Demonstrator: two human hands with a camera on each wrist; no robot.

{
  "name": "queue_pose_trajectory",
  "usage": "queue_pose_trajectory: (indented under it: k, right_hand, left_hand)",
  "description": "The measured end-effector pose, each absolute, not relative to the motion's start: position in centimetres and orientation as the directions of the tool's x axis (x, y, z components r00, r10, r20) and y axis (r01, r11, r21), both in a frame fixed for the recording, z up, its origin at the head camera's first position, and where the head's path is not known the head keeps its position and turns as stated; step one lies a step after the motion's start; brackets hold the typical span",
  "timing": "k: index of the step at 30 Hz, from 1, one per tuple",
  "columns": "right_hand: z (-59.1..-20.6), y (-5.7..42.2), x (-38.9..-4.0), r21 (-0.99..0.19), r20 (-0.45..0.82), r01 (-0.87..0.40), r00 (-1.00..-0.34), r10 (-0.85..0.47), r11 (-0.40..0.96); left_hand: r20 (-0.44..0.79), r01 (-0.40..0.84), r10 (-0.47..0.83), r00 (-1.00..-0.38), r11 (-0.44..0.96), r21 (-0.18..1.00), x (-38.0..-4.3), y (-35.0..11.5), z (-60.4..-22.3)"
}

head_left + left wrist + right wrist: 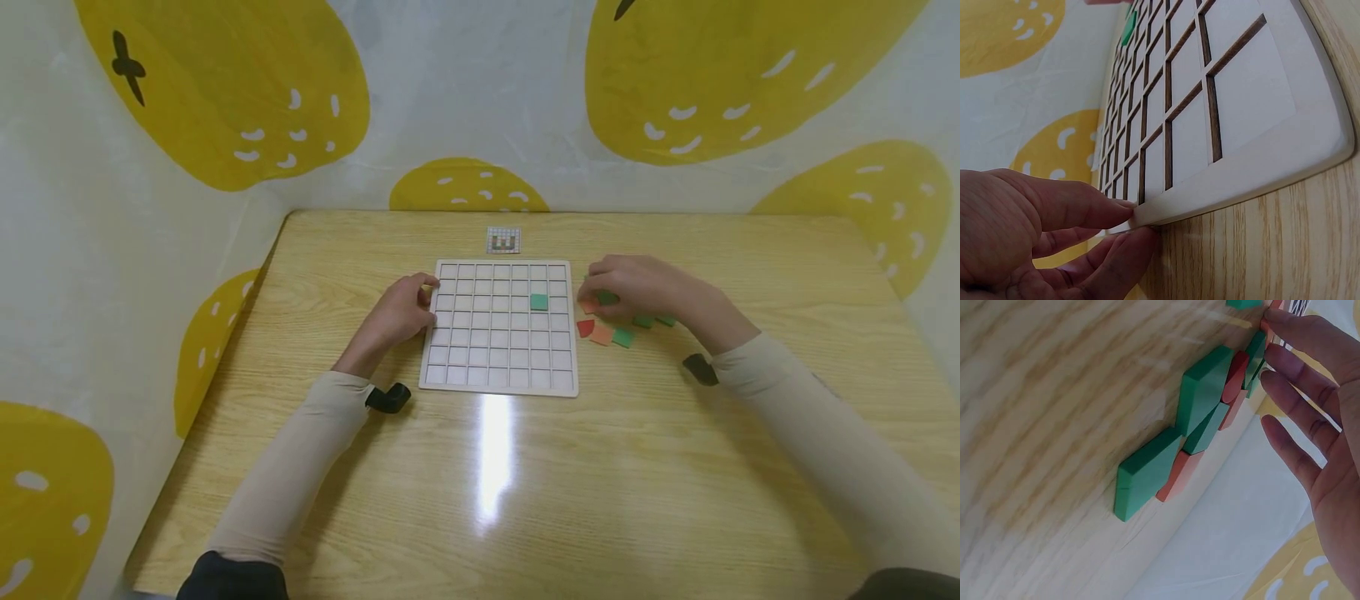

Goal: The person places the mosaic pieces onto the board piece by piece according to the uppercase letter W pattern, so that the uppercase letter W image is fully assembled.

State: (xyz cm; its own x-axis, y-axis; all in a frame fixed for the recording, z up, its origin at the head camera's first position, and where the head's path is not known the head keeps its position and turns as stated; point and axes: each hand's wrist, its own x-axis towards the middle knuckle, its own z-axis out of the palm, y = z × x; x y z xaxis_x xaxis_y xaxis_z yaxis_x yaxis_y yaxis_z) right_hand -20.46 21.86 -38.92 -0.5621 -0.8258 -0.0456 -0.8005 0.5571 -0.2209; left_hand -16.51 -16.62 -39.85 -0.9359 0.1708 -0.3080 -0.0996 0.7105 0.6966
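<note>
A white square grid board (pixel 498 391) lies on the table, with a single green tile (pixel 538 302) in one of its cells. My left hand (pixel 399 312) holds the board's left edge; in the left wrist view, its fingertips (pixel 1124 212) meet at the rim. To the right of the board, my right hand (pixel 626 287) hovers low over a cluster of tiles, fingers loosely bent. An orange tile (pixel 589 307) is under its fingertips, which partly cover it. Around it lie a red tile (pixel 585 328), another orange tile (pixel 601 334) and several green tiles (pixel 1205 390).
A small card (pixel 503 240) with a printed grid pattern lies behind the board. The wooden table (pixel 637 467) meets a cloth (pixel 480 100) with yellow fruit prints at its back and left. Black wrist cameras (pixel 388 398) sit below both hands.
</note>
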Motion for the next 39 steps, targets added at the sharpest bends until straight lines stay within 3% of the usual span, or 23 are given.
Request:
queue_pose_trajectory:
  k: [20,33,39]
  right_hand:
    - [-39.18,22.35,-20.55,-0.197,-0.098,-0.773,-0.596,-0.797,0.602]
    - [-38.72,22.13,-21.06,-0.191,-0.099,-0.802,-0.558,-0.824,0.566]
    - [-38.51,21.77,-21.45,-0.207,-0.153,-0.767,-0.588,-0.794,0.607]
  left_hand:
    - [-0.326,-0.121,0.162,-0.931,0.707,0.696,-16.64,-16.56,-39.94]
    - [-0.331,-0.122,0.154,-0.931,0.723,0.68,-16.82,-16.56,-39.9]
    - [-0.325,-0.114,0.165,-0.931,0.716,0.689,-16.81,-16.57,-39.79]
